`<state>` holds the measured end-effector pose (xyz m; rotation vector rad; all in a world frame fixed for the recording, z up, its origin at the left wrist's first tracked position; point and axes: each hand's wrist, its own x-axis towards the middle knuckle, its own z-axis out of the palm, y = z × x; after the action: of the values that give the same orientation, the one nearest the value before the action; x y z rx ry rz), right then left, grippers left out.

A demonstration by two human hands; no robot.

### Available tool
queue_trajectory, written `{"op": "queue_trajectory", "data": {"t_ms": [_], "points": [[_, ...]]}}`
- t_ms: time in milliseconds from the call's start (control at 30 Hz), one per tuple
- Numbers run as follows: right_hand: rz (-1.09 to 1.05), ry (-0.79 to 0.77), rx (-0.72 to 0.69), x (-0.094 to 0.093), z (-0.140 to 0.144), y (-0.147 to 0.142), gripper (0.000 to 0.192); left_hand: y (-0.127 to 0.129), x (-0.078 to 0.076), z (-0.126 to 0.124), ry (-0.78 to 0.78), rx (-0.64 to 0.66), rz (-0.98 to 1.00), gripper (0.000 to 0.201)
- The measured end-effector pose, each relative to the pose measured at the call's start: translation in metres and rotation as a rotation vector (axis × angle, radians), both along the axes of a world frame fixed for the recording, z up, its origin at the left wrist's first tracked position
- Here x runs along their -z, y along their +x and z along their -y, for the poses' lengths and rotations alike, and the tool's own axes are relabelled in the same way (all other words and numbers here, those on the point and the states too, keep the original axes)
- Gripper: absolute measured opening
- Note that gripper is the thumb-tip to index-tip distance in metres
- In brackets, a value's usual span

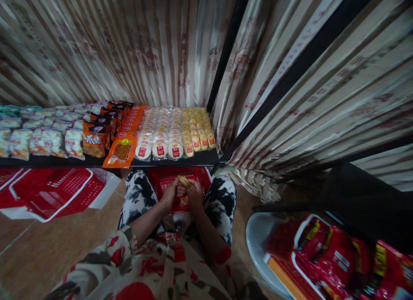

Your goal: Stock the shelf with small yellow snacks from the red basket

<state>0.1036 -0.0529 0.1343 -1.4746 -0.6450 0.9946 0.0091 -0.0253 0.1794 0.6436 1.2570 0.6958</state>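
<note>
Both our hands meet low between our knees, the left hand (pixel 170 193) and right hand (pixel 195 192) closed together on a small yellow snack packet (pixel 183 181) held just above the red basket (pixel 167 176). We judge this a stocking step, so the next move calls for a reach up and ahead to the black shelf (pixel 180 161). Right of our hands, a white-rimmed basket (pixel 301 231) holds red packets (pixel 338 257); to their left, another red basket (pixel 51 194) shows nothing in it.

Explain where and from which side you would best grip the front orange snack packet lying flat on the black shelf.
Take the orange snack packet by its near short edge, from the front: it lies flat, slightly overhanging the black shelf, with other packets close on both sides.
</note>
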Motion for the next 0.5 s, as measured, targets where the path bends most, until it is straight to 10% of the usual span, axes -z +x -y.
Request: {"op": "queue_trajectory", "data": {"t_ms": [500], "points": [[0.469, 0.029, 0.119, -0.009, 0.003, 0.009, 0.023, 0.004, -0.012, 0.004, 0.079, -0.03, 0.252, 0.026]]}}
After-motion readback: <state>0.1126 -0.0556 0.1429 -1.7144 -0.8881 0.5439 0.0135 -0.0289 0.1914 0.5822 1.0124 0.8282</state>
